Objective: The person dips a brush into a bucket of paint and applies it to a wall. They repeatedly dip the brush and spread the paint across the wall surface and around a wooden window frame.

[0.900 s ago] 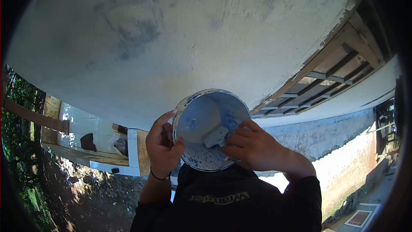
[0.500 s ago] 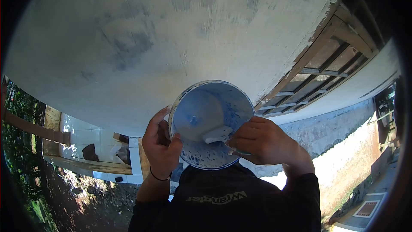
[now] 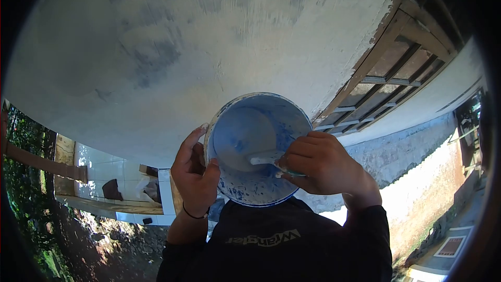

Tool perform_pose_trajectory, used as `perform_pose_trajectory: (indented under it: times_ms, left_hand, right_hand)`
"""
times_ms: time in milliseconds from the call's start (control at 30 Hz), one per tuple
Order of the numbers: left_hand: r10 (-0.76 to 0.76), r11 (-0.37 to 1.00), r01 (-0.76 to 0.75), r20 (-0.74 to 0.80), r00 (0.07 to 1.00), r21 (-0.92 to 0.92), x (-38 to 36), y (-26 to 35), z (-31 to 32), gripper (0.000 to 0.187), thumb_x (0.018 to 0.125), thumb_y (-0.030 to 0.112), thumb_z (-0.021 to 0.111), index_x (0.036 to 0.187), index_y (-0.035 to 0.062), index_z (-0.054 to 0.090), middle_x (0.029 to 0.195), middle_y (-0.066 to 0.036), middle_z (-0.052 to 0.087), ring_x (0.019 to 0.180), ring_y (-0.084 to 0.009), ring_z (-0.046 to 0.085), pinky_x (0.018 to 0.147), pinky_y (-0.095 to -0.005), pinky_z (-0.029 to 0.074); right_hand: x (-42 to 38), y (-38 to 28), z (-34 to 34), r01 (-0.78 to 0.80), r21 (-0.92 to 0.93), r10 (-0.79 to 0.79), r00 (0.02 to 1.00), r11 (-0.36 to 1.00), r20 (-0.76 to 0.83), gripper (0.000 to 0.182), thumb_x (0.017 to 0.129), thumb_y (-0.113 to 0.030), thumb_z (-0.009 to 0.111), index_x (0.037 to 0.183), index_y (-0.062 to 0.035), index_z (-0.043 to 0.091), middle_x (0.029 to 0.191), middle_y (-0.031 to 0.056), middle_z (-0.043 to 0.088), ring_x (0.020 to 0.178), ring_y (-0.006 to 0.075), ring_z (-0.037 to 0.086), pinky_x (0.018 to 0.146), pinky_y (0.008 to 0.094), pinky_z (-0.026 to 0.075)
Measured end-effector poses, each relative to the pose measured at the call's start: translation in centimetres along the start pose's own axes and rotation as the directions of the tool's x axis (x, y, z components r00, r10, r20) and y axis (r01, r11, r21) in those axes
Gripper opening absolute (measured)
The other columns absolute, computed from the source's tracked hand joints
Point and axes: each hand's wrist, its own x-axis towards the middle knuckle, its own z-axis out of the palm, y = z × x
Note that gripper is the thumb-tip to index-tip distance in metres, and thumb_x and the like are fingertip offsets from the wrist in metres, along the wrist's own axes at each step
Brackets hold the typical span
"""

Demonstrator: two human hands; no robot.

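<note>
A round paint bucket (image 3: 245,190) is held tilted at my chest, its open mouth towards me and blue and white smears inside. My left hand (image 3: 195,175) grips its left rim, thumb over the edge and fingers around the outside. In my right hand (image 3: 321,164), over the right side of the mouth, is what looks like a paintbrush (image 3: 265,158), its flat head coated white and a bit of greenish handle showing below my fingers. The brush head lies across the inside of the bucket in this view. Right ahead is a wall (image 3: 198,47) with patchy white streaks over grey.
A brown-framed window (image 3: 386,81) is set in the wall on the right. To the left is a tiled ledge (image 3: 107,169) with a dark object and a plastic bag (image 3: 146,188). Plants (image 3: 26,167) grow at the far left, and a sunlit low wall (image 3: 412,188) runs along the right.
My right hand has risen slightly with the brush, whose head now lies flatter and higher in the bucket. The bucket has shifted only slightly, and the whole view has turned a little.
</note>
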Motion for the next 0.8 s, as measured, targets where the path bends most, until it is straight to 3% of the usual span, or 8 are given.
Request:
perform_pose_trajectory:
  times_ms: [200,300,367,467,600,667,800]
  left_hand:
    - [-0.022,0.999,0.023,0.016,1.0,-0.04,-0.1,-0.1,-0.1,0.051,0.066,-0.006,0.049,0.117,-0.0098,0.045,0.077,-0.005,0.052,0.068,-0.0062,0.047,0.068,-0.0188,0.039]
    - [0.043,0.999,-0.043,-0.013,0.999,-0.028,-0.1,-0.5,0.0,0.05,0.067,-0.004,0.05,0.117,-0.0098,0.045,0.077,-0.005,0.052,0.068,-0.006,0.045,0.068,-0.019,0.038]
    - [0.044,0.999,-0.044,0.004,0.999,0.003,-0.1,-0.3,0.1,0.05,0.068,-0.002,0.051,0.117,-0.0102,0.044,0.08,-0.006,0.053,0.067,-0.0063,0.044,0.069,-0.0196,0.039]
    - [0.099,0.995,-0.099,0.011,0.995,0.013,0.0,-0.4,0.2,0.049,0.07,-0.002,0.05,0.117,-0.0106,0.044,0.083,-0.008,0.054,0.067,-0.0062,0.044,0.069,-0.0199,0.039]
    - [0.042,0.999,-0.042,0.001,0.999,-0.016,-0.2,-0.6,0.5,0.049,0.069,-0.004,0.049,0.117,-0.0109,0.043,0.086,-0.009,0.055,0.067,-0.006,0.044,0.07,-0.02,0.04]
    - [0.125,0.992,-0.125,0.042,0.991,0.009,-0.1,-0.8,0.2,0.05,0.068,-0.006,0.048,0.118,-0.0104,0.043,0.088,-0.009,0.055,0.069,-0.0058,0.045,0.07,-0.0197,0.04]
    - [0.126,0.992,-0.127,0.052,0.991,0.014,-0.4,-1.0,0.0,0.05,0.068,-0.006,0.049,0.118,-0.0096,0.043,0.091,-0.01,0.054,0.07,-0.0057,0.046,0.07,-0.0196,0.04]
  right_hand:
    - [0.3,-0.3,-0.2,-0.065,-0.008,0.064,0.994,0.998,-0.09,0.022,0.057,-0.012,0.077,0.072,-0.0077,0.062,0.068,0.0022,0.059,0.064,0.0152,0.06,0.056,0.0283,0.046]
    - [0.4,-0.1,0.0,-0.107,-0.006,0.106,0.989,0.994,-0.099,0.021,0.057,-0.012,0.076,0.071,-0.008,0.062,0.068,0.0017,0.059,0.063,0.015,0.059,0.055,0.0283,0.045]
    - [0.4,0.0,0.1,-0.037,-0.044,0.035,0.998,0.998,-0.052,0.024,0.06,-0.013,0.073,0.078,-0.0076,0.059,0.071,0.0024,0.056,0.066,0.017,0.059,0.059,0.029,0.045]
    - [0.4,-0.2,-0.1,0.016,-0.045,-0.018,0.999,0.999,-0.034,0.023,0.06,-0.012,0.073,0.078,-0.0074,0.058,0.069,0.0025,0.054,0.064,0.0172,0.059,0.059,0.0284,0.045]
    - [0.7,0.2,0.6,0.068,-0.032,-0.066,0.997,0.997,0.045,0.023,0.061,-0.011,0.072,0.079,-0.0064,0.058,0.068,0.0022,0.052,0.062,0.0168,0.058,0.057,0.0291,0.045]
    - [0.7,-0.2,0.0,0.016,0.041,-0.015,0.999,0.999,-0.029,0.021,0.063,-0.01,0.07,0.079,-0.0054,0.058,0.069,0.0026,0.05,0.061,0.0165,0.057,0.053,0.0291,0.046]
    - [1.3,-0.1,-0.6,-0.037,0.082,0.046,0.993,0.996,-0.107,0.02,0.065,-0.009,0.069,0.08,-0.0049,0.057,0.071,0.0035,0.05,0.06,0.0172,0.056,0.05,0.0293,0.047]
